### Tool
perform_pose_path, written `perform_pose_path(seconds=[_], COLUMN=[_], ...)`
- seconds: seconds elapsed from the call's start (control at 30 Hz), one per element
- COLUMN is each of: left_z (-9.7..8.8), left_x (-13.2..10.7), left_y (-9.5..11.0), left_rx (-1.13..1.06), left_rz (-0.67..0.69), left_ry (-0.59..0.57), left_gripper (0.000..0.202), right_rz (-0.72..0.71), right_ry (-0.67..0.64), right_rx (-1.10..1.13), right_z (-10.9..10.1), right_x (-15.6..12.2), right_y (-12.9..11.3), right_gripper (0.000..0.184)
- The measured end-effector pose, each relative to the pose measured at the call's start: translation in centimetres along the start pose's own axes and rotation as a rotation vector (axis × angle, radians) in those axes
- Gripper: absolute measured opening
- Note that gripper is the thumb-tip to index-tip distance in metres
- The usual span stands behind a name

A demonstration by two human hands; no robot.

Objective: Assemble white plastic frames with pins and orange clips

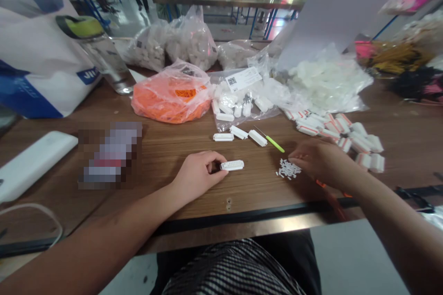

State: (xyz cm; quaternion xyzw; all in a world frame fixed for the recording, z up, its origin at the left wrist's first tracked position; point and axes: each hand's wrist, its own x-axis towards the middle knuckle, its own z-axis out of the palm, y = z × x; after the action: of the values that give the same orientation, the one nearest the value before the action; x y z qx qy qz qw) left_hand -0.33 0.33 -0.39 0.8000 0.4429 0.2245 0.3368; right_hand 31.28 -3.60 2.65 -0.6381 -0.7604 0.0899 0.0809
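My left hand (199, 175) pinches one end of a white connector housing (233, 165) between thumb and fingers, its face of small holes turned up. Over to the right, my right hand (316, 159) has its fingertips drawn together at the edge of a pile of tiny white plugs (289, 169); whether anything is between them is hidden. Just behind the pile lies a pick with a green handle (275, 144) and a thin metal shaft. Three loose white housings (238, 132) rest beyond my left hand.
Several white housings with orange strips (332, 125) are heaped at the right. Behind stand a bag of orange parts (169, 97), a clear bag of white housings (242, 97) and a bottle (104, 57). A white power bank-like object (34, 163) lies left, beside a pixelated item (112, 154).
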Motion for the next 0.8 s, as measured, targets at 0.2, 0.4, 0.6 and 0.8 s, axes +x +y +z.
perform_pose_path(seconds=[0.2,0.4,0.6,0.8], left_z=[-0.1,-0.1,-0.1,0.0], left_x=[0.0,0.0,0.0,0.0], left_y=[0.0,0.0,-0.2,-0.1], left_rx=[0.026,0.027,0.024,0.013], left_rz=[0.016,0.017,0.027,0.024], left_ry=[-0.006,0.003,0.005,0.010], left_gripper=[0.011,0.011,0.012,0.012], right_rz=[0.166,0.264,0.090,0.194], right_ry=[-0.087,-0.068,-0.069,-0.058], right_rx=[-0.022,0.149,0.123,0.100], right_z=[-0.1,0.7,1.0,0.3], right_x=[0.7,0.6,0.8,0.8], right_y=[-0.7,2.0,2.8,1.0], right_gripper=[0.024,0.027,0.019,0.025])
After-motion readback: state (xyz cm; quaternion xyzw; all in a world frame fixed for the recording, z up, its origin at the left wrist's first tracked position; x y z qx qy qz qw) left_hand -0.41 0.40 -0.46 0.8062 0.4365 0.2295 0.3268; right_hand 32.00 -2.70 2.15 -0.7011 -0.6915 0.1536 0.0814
